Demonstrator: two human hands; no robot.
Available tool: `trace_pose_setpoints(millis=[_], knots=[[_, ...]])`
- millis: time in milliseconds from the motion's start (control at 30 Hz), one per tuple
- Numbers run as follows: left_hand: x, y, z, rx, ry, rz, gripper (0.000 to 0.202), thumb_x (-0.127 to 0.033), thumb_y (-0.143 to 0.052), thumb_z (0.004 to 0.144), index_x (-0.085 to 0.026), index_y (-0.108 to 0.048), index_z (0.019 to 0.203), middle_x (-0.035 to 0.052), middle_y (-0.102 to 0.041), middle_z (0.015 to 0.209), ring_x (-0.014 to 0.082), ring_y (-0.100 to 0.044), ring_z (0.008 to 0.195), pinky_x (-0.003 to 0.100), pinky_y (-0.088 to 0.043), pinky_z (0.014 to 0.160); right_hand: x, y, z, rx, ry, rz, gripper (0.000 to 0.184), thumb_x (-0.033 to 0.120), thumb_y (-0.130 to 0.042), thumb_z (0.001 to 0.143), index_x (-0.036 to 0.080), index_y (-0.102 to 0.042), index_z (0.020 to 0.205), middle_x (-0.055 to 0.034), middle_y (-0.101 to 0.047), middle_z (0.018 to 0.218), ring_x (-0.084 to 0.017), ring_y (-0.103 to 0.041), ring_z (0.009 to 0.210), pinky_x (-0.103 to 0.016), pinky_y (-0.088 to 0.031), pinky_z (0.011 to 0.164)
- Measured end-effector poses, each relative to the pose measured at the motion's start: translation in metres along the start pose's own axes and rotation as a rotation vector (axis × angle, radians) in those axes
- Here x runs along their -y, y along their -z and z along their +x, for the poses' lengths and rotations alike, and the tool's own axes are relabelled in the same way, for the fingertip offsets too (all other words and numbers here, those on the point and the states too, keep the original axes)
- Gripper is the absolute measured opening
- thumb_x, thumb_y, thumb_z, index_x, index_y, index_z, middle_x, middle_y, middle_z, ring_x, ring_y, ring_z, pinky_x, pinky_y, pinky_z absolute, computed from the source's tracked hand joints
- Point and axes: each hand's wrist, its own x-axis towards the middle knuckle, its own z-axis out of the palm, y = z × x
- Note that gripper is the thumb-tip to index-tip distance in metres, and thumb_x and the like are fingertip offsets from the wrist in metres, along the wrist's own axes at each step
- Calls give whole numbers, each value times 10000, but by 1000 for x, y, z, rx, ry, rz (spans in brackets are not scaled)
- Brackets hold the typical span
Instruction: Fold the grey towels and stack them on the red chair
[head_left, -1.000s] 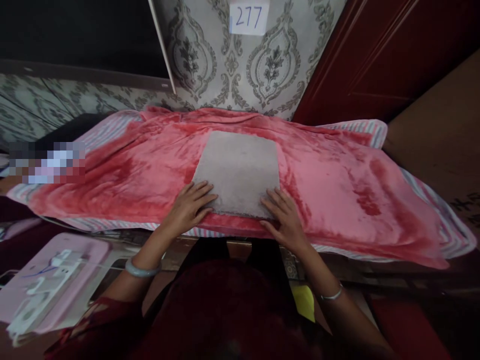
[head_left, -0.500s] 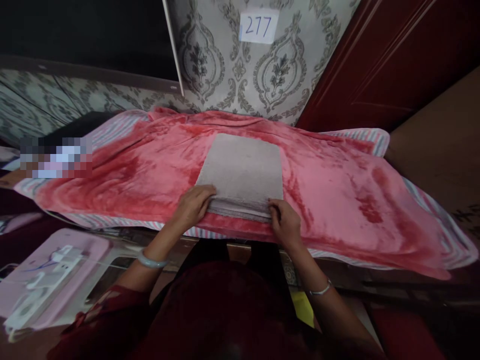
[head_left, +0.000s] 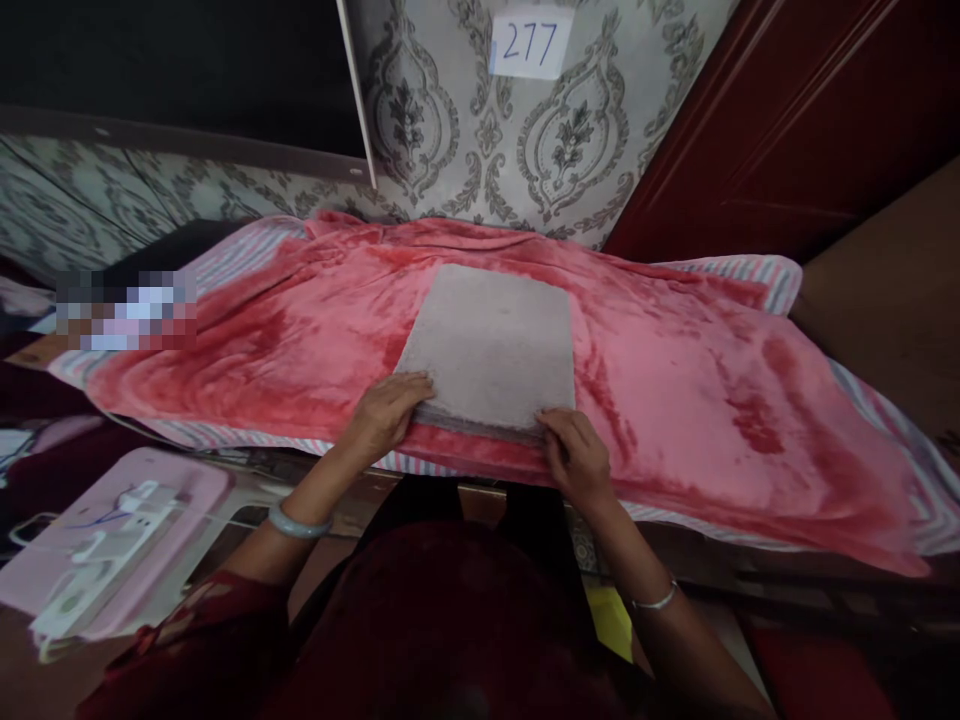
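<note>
A folded grey towel (head_left: 491,345) lies flat in the middle of a pink-red plush blanket (head_left: 690,390) that covers a table. My left hand (head_left: 384,415) curls round the towel's near left corner, fingers closed on its edge. My right hand (head_left: 576,455) grips the near right corner, thumb on top and fingers tucked under the edge. Both wrists wear bangles.
A striped cloth (head_left: 780,275) shows under the blanket's edges. A patterned wall with a paper label "277" (head_left: 531,42) rises behind. A dark red door (head_left: 787,120) stands at the right. A pink case with white cables (head_left: 112,540) sits low at the left.
My hands went from lying flat on the towel's near edge to gripping its two near corners. The view shifted slightly.
</note>
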Motion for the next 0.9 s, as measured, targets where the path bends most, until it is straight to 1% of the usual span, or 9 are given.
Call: trace_pose_setpoints(millis=[67,167,233,433,567,667,767,833,900], knots=[[0,4,-3,60,-1,10,324,-141,-414,989,-216,-700,1120,99,-742,1229,218,-652,1246,471,-534,1055,1,2,-2,27,14,12,347,79,-487,924,267,-699,1123,-85,-698,1002,-250,-664,1039,-455,-582,885],[1,11,-10,145,49,27,325,-171,-424,1000,-229,-711,1140,101,-696,1329,229,-582,1340,516,-488,1107,2,7,-3,40,16,25,347,78,-485,917,273,-710,1094,-83,-685,993,-257,-658,1058,-477,-580,886],[3,15,-15,153,76,25,338,-176,-429,997,-236,-705,1182,106,-665,1377,232,-550,1373,519,-483,1112,3,9,-3,45,16,42,308,100,-520,915,267,-704,1097,-87,-680,1012,-264,-656,1066,-485,-578,886],[1,33,-27,59,188,64,333,-214,-474,985,-224,-672,1252,125,-636,1404,252,-580,1327,489,-489,1095,16,12,7,11,41,70,202,136,-590,908,256,-698,1029,-77,-683,990,-266,-654,1037,-486,-559,895],[-9,41,-27,-10,304,97,332,-264,-525,955,-193,-649,1255,128,-697,1256,262,-644,1171,465,-527,1007,30,1,18,7,70,71,207,128,-609,905,257,-694,1043,-81,-685,1027,-270,-643,1074,-493,-545,926],[-25,40,-26,-109,396,114,253,-288,-562,915,-186,-690,1109,119,-721,1101,265,-654,1062,444,-539,931,41,-13,29,52,76,94,248,122,-585,918,267,-693,1087,-83,-689,1058,-268,-635,1094,-498,-538,945],[-49,29,-25,-186,595,-58,159,-322,-603,878,-201,-702,905,69,-702,862,213,-653,824,355,-546,755,49,-28,38,88,65,112,269,135,-550,931,270,-699,1110,-93,-685,1108,-269,-631,1097,-509,-537,950],[-66,19,-24,-160,831,-362,189,-381,-639,859,-201,-692,867,12,-638,684,149,-583,596,277,-489,573,51,-35,42,104,72,128,272,132,-532,934,256,-700,1108,-104,-681,1125,-268,-624,1098,-506,-540,946],[-81,10,-23,-120,1075,-708,294,-462,-686,829,-190,-688,941,-40,-563,562,98,-467,425,225,-368,428,52,-40,43,117,81,144,273,124,-522,935,246,-699,1104,-108,-680,1125,-264,-619,1099,-498,-542,944]])
